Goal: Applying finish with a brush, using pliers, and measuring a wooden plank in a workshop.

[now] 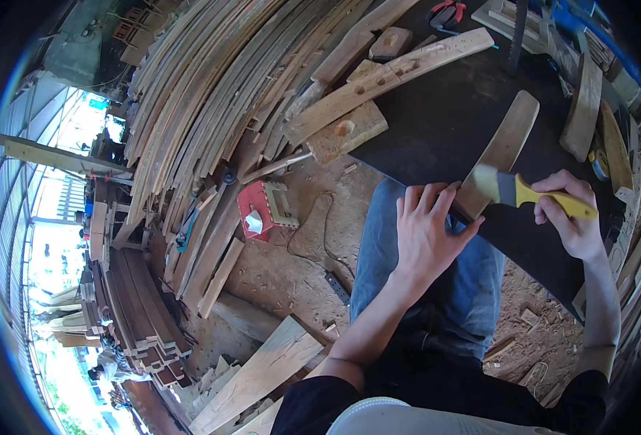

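Note:
My left hand (430, 226) grips the near end of a short, slightly curved wooden piece (512, 130), its thumb and fingers on either side. The piece slants away to the far right above a dark tabletop (425, 156). In my right hand (571, 214) is a paintbrush (534, 196) with a yellow handle, a grey metal band and pale bristles. The bristles rest against the wood's upper face, close to my left fingers; they look slightly blurred.
A board with holes (396, 81) lies across a wooden mallet (349, 132) at the table's far left. Red-handled pliers (446, 14) and a saw blade (518, 36) are farther back. Stacked planks (211, 80), a red stool (256, 203) and a power strip (337, 287) stand left.

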